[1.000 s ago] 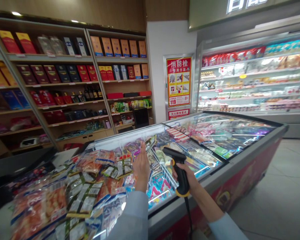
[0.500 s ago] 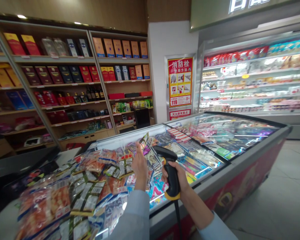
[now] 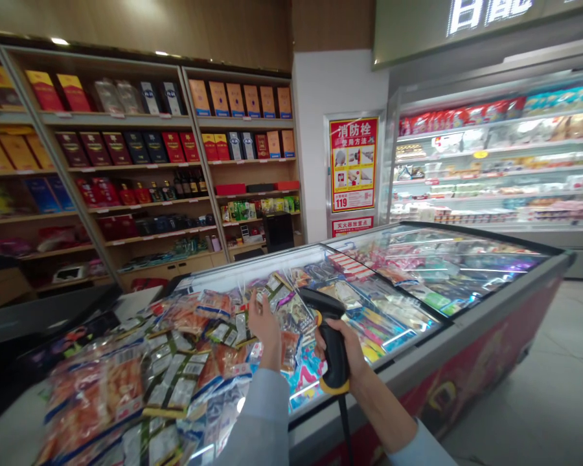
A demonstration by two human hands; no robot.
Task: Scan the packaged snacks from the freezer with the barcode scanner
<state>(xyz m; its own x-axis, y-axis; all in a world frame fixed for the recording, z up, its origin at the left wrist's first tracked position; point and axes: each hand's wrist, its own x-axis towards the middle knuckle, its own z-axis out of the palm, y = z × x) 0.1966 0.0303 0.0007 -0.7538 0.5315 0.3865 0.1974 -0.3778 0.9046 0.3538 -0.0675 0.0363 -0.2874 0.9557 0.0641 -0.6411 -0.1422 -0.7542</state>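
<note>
My right hand (image 3: pixel 344 346) is wrapped round the grip of a black and yellow barcode scanner (image 3: pixel 334 336), whose head points left over the freezer. A cable hangs from the base of its handle. Beside it, my left hand (image 3: pixel 265 329) is raised over the packs with its fingers apart and nothing visibly held. Just beyond those fingers lies a green and clear food packet (image 3: pixel 278 289). Many plastic packets of reddish food (image 3: pixel 121 382) and green-banded packets (image 3: pixel 172 382) are heaped to the left of my hands.
The chest freezer (image 3: pixel 495 310) with glass lids runs away to the right, full of packaged goods. Shelves of boxed goods (image 3: pixel 126 168) stand at the back left. A red fire-hydrant sign (image 3: pixel 354 165) hangs on the pillar, and a lit display fridge (image 3: pixel 495 168) stands at right.
The packet that stood up at my left fingertips now lies among the others. My left hand has drawn slightly left and its fingers have spread. The scanner stays in my right hand.
</note>
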